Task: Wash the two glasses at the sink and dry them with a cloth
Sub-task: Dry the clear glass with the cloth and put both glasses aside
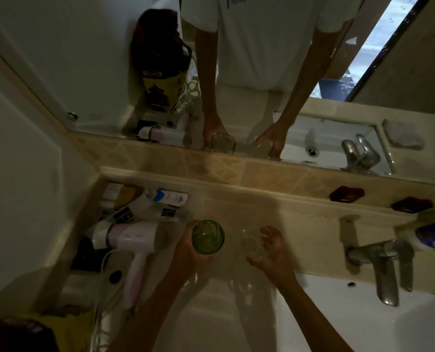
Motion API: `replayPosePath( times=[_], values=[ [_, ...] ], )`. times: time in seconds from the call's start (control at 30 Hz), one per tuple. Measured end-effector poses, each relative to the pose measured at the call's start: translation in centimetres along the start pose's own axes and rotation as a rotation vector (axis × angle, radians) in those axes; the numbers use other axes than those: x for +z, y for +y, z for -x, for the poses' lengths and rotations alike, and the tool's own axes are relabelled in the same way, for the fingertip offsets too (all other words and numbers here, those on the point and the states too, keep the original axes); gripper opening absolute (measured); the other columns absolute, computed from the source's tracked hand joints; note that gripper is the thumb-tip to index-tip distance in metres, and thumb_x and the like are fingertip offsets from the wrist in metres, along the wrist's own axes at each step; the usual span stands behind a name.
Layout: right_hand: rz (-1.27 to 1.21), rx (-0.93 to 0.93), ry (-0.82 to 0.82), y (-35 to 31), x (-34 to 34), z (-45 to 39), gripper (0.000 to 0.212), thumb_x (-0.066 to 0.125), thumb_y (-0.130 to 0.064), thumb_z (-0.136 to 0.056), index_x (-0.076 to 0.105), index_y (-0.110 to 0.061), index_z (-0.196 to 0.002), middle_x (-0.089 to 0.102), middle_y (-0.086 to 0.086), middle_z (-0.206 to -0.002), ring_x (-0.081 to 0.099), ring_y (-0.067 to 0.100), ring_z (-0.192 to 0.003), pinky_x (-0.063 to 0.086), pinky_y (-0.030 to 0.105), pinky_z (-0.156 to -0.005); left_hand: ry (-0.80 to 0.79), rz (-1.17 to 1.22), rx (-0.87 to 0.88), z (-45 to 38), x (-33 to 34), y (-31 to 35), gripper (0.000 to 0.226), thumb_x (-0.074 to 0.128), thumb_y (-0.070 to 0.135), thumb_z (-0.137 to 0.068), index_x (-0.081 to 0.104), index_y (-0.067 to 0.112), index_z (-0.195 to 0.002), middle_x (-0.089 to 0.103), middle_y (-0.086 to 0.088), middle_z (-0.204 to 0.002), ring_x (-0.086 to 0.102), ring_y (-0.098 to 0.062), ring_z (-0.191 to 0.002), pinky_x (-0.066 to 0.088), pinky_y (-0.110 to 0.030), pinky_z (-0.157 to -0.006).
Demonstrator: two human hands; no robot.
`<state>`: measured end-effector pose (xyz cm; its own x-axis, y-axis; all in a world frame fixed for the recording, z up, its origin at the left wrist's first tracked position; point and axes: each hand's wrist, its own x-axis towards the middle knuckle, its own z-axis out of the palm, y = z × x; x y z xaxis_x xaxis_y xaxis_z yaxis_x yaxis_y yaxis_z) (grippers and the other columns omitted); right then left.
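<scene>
A green glass (208, 237) is held from below by my left hand (186, 252), above the counter left of the sink. A clear glass (254, 242) sits in my right hand (272, 252), a little to the right of the green one. Both glasses are seen from above, mouths toward the camera. The white sink basin (363, 316) lies at the lower right, with the metal tap (384, 265) over it. No cloth shows in this view. The mirror above repeats both hands and glasses.
A white and pink hair dryer (130, 245) with its cord lies on the counter at left, beside tubes and small boxes (165, 199). Two dark red dishes (348, 194) rest on the tiled ledge. A bottle (432, 235) stands at the right edge.
</scene>
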<state>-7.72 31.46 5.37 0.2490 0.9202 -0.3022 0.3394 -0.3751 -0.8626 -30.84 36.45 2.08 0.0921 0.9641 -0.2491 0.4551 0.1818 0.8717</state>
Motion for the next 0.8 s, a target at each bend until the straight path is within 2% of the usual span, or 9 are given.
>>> replayPosePath(
  times=[0.07,0.13,0.27,0.37,0.47,0.53,0.6,0.7,0.8],
  values=[
    [0.021,-0.005,-0.008,-0.1,0.1,-0.3,0.093,0.091,-0.006,-0.057,0.038,-0.034,-0.129,0.052,-0.006,-0.129,0.056,0.017,-0.116,0.055,0.031,-0.09,-0.013,-0.001,-0.02,-0.1,-0.1,-0.1,0.104,0.094,0.002,-0.058,0.039,0.011,-0.146,0.055,0.003,-0.123,0.054,-0.013,-0.117,0.037,0.005,-0.085],
    [0.055,0.006,-0.022,-0.4,0.1,-0.3,0.095,0.091,-0.006,-0.059,0.036,-0.031,-0.133,0.05,-0.003,-0.132,0.054,0.02,-0.12,0.05,0.021,-0.086,-0.046,-0.019,-0.025,-0.2,-0.3,0.1,0.108,0.094,0.003,-0.059,0.034,0.009,-0.15,0.053,0.0,-0.128,0.052,-0.013,-0.12,0.041,-0.009,-0.094],
    [0.162,0.014,-0.106,-0.7,-0.8,-0.1,0.117,0.092,-0.011,-0.058,0.021,-0.02,-0.151,0.034,0.006,-0.152,0.041,0.022,-0.134,0.045,0.038,-0.107,-0.131,-0.079,-0.036,-0.4,-1.3,0.6,0.113,0.092,0.003,-0.063,0.025,0.009,-0.154,0.046,-0.006,-0.141,0.047,-0.021,-0.132,0.04,-0.023,-0.105],
    [0.475,-0.139,-0.226,-1.8,-2.5,-0.7,0.129,0.091,-0.021,-0.056,0.007,-0.043,-0.152,0.014,-0.006,-0.161,0.024,0.02,-0.144,0.039,0.038,-0.111,-0.258,-0.215,0.007,-1.2,-3.4,1.9,0.121,0.091,0.004,-0.06,0.021,0.018,-0.157,0.032,-0.007,-0.156,0.037,-0.023,-0.142,0.036,-0.023,-0.108],
    [0.956,-0.384,-0.444,-3.8,-3.3,-2.2,0.124,0.086,-0.016,-0.061,0.006,-0.054,-0.148,0.001,-0.012,-0.164,0.008,0.024,-0.148,0.029,0.046,-0.116,-0.492,-0.55,0.271,-2.9,-5.2,4.5,0.119,0.09,0.014,-0.063,0.019,0.024,-0.158,0.021,-0.001,-0.164,0.021,-0.021,-0.152,0.029,-0.027,-0.116],
    [1.104,-0.445,-0.553,-5.4,-3.1,-3.0,0.117,0.082,-0.005,-0.066,0.013,-0.051,-0.148,0.004,-0.01,-0.164,0.009,0.028,-0.149,0.026,0.045,-0.117,-0.619,-0.813,0.465,-3.9,-5.4,7.1,0.111,0.088,0.022,-0.069,0.023,0.022,-0.159,0.02,-0.001,-0.166,0.017,-0.02,-0.153,0.031,-0.035,-0.119],
    [1.184,-0.457,-0.63,-6.8,-2.7,-3.8,0.104,0.078,0.0,-0.07,0.025,-0.042,-0.149,0.014,-0.005,-0.163,0.017,0.029,-0.148,0.031,0.042,-0.114,-0.737,-0.963,0.536,-4.6,-4.9,9.4,0.102,0.086,0.021,-0.075,0.027,0.018,-0.158,0.023,-0.005,-0.166,0.021,-0.023,-0.152,0.032,-0.035,-0.119],
    [1.238,-0.4,-0.696,-7.9,-2.3,-4.5,0.097,0.08,-0.001,-0.07,0.033,-0.034,-0.148,0.022,-0.001,-0.161,0.026,0.029,-0.143,0.037,0.039,-0.109,-0.866,-1.048,0.475,-4.9,-4.4,11.0,0.093,0.082,0.015,-0.079,0.03,0.013,-0.156,0.027,-0.01,-0.164,0.027,-0.026,-0.15,0.03,-0.033,-0.117],
    [1.219,-0.336,-0.633,-7.5,-2.3,-4.2,0.097,0.084,-0.017,-0.069,0.031,-0.034,-0.149,0.026,0.003,-0.158,0.034,0.032,-0.138,0.039,0.042,-0.107,-0.796,-1.029,0.405,-4.5,-4.2,10.5,0.092,0.083,0.021,-0.079,0.033,0.012,-0.155,0.033,-0.011,-0.16,0.035,-0.028,-0.146,0.035,-0.038,-0.117]
  ],
)
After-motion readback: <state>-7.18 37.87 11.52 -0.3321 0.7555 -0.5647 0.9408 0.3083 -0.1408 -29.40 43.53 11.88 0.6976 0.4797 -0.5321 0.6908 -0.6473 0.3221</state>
